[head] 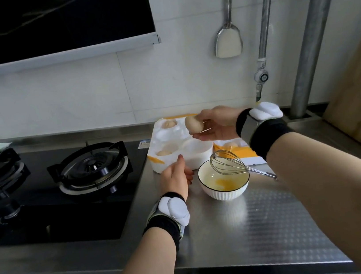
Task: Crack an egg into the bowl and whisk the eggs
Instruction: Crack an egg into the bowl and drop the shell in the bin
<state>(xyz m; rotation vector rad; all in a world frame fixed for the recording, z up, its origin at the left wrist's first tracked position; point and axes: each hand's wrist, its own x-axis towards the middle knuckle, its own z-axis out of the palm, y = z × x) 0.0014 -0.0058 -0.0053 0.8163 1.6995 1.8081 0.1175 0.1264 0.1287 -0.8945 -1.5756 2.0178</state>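
1. Fingers (200, 137) of the right hand (217, 124) are closed around a brown egg (194, 124), lifted above the white egg tray (166, 139) near the back edge of the steel counter (267, 217)
2. Left hand (176, 179) rests just left of the white bowl (225, 192), fingers loosely curled toward it and gripping nothing; whether they touch the bowl is unclear
3. That bowl sits in the middle of the counter, in front of the tray, with yolk already in it and a wire whisk (232, 163) leaning across its rim, handle toward the right
4. To do the step well, I judge the egg should come down to the bowl's rim for one firm tap at its middle, the left hand steadying the bowl, then be parted low over the bowl so no shell drops in
5. Clearing the whisk first would probably leave more room
6. Two more eggs sit in the tray; the yellow-and-white box (244, 151) behind the right forearm is mostly hidden, and the whisk handle's end is cut off by that arm
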